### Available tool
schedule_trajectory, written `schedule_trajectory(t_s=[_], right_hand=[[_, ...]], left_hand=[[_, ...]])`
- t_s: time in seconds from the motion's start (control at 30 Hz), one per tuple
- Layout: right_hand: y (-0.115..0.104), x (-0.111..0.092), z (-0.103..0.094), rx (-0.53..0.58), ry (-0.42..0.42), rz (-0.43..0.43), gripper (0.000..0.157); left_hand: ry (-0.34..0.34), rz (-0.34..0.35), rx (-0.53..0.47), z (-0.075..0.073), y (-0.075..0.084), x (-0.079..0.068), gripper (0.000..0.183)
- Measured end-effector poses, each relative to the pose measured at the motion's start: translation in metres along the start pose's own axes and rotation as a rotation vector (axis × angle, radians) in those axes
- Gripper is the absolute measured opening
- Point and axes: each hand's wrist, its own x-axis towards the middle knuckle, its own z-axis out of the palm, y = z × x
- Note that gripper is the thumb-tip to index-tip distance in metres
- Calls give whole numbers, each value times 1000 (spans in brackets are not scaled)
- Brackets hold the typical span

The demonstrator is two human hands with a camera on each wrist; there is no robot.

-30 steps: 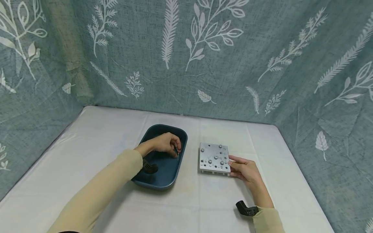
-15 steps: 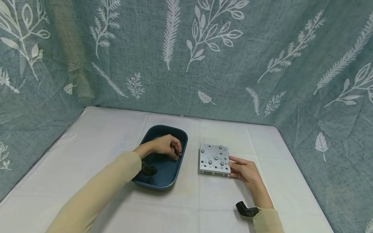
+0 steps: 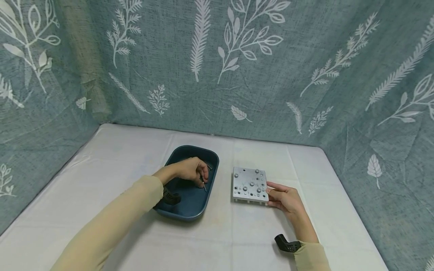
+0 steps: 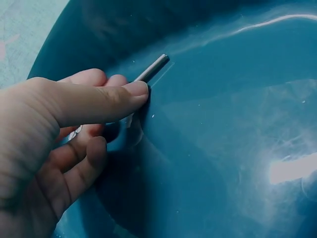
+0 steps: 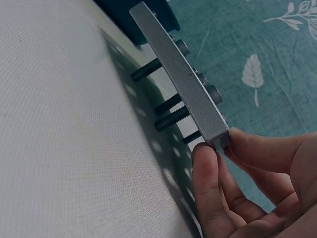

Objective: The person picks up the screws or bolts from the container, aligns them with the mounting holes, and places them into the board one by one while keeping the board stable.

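Inside the dark blue plastic bin (image 3: 182,217), my left hand (image 3: 190,168) pinches a metal screw (image 4: 154,67) between thumb and fingers. Its threaded end sticks out past the fingertips; the head end is hidden by the hand. My right hand (image 3: 287,198) grips the right edge of a square silver metal plate (image 3: 242,179), thumb on top and fingers below. Several socket-head screws (image 5: 213,94) sit in holes of the plate, and their threaded ends (image 5: 172,119) stick out underneath. In the right wrist view the plate is held above the white cloth.
Another small metal piece (image 3: 209,166), perhaps a screw, lies by the bin's far right wall. White cloth (image 3: 234,241) covers the table. A green leaf-patterned curtain (image 3: 190,101) hangs behind and at both sides.
My left hand has shifted slightly within the bin, and the screw in it has tilted. The small piece by the bin's right wall has come into view. My right hand and the plate stay put.
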Motion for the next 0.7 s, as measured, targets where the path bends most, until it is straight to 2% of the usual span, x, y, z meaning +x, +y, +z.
schedule_trajectory(t_s=[0.2, 0.33, 0.53, 0.7], right_hand=[[-3, -1, 1, 4, -5, -3, 43], [-4, -1, 2, 12, -20, -3, 44], [-3, 1, 3, 7, -13, 0, 44], [-1, 0, 0, 1, -7, 4, 43]], left_hand=[[-16, -20, -89, -4, 3, -4, 21], [22, -16, -126, -10, 5, -10, 21], [137, 29, -235, -21, 12, -19, 22], [305, 93, -261, -20, 23, -23, 20]])
